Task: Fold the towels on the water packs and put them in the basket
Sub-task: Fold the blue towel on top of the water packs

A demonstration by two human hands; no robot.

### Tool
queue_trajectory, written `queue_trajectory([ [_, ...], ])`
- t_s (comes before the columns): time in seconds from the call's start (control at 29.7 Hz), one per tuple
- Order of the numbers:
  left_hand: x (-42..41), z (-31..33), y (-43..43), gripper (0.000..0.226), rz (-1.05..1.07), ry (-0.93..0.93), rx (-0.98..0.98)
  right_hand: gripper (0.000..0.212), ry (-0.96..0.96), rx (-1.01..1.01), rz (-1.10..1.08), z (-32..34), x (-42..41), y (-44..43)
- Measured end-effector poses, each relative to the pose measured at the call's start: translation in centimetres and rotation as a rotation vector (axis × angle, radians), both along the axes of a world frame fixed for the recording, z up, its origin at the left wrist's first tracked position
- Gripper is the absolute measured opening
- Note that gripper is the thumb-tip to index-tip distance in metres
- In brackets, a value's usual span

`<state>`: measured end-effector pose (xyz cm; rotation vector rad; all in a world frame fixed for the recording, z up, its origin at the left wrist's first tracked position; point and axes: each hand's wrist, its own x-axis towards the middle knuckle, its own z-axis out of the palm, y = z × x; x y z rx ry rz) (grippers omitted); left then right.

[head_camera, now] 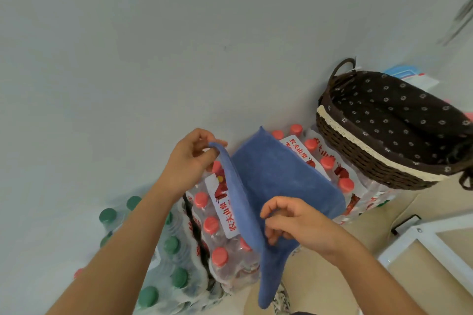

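A blue towel [279,174] lies over the shrink-wrapped water packs with red caps [217,233], one side raised off them. My left hand [190,158] pinches the towel's far raised corner. My right hand [291,222] pinches the near part of the same raised edge, and a tail of towel hangs down below it. The dark wicker basket [358,151] with a brown flowered lining stands on the packs at the right, and I see nothing inside it.
A pack of green-capped bottles [163,263] stands at the lower left against the pale wall. A white frame [419,240] lies on the beige floor at the lower right. Light blue and white items [407,71] sit behind the basket.
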<state>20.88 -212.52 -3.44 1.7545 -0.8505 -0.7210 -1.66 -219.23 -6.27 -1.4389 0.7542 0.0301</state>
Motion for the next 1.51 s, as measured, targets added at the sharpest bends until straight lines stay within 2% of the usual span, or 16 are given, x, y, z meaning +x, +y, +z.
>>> queue_trajectory([
  [0.2, -1.1, 0.1, -3.3, 0.019, -0.04, 0.001, 0.034, 0.015, 0.155, -0.562, -0.169, -2.2, 4.8, -11.8],
  [0.27, -1.5, -0.1, -4.1, 0.022, -0.038, 0.006, 0.068, 0.02, 0.236, -0.654, -0.08, -3.7, 7.7, -15.1],
  [0.37, -1.8, -0.2, -5.2, 0.018, -0.031, 0.005, 0.099, 0.039, 0.394, -0.806, 0.086, -5.9, 11.5, -17.7],
  [0.44, -1.9, -0.4, -5.7, 0.017, -0.033, 0.024, 0.108, 0.047, 0.462, -0.849, 0.105, -6.8, 12.8, -18.5],
  [0.54, -2.1, -0.6, -6.4, 0.016, -0.041, 0.041, 0.131, 0.048, 0.451, -0.779, 0.101, -6.7, 13.1, -19.0],
  [0.57, -2.2, -0.7, -6.7, 0.016, -0.043, 0.037, 0.137, 0.042, 0.381, -0.689, 0.078, -6.5, 13.0, -19.1],
  [0.67, -2.7, -1.0, -7.6, 0.015, -0.023, 0.008, 0.14, 0.008, 0.111, -0.309, -0.097, -4.8, 12.0, -18.6],
  [0.71, -3.0, -1.0, -7.9, 0.015, -0.002, -0.003, 0.137, 0.006, 0.05, -0.231, -0.139, -3.9, 11.4, -18.2],
  [0.88, -4.7, -1.0, -9.2, 0.013, 0.126, -0.039, 0.066, 0.009, -0.148, 0.01, -0.171, -0.1, 8.8, -15.4],
  [1.01, -5.8, -0.8, -9.4, 0.014, 0.257, -0.075, 0.02, 0.016, -0.263, 0.129, -0.144, 1.2, 7.2, -13.9],
  [1.11, -6.6, -0.7, -9.2, 0.018, 0.292, -0.122, 0.008, 0.016, -0.29, 0.151, -0.192, 1.6, 6.7, -13.3],
  [1.51, -8.2, 0.6, -7.8, 0.024, 0.284, -0.311, -0.057, 0.018, -0.305, -0.04, -0.227, 3.7, 5.1, -11.6],
])
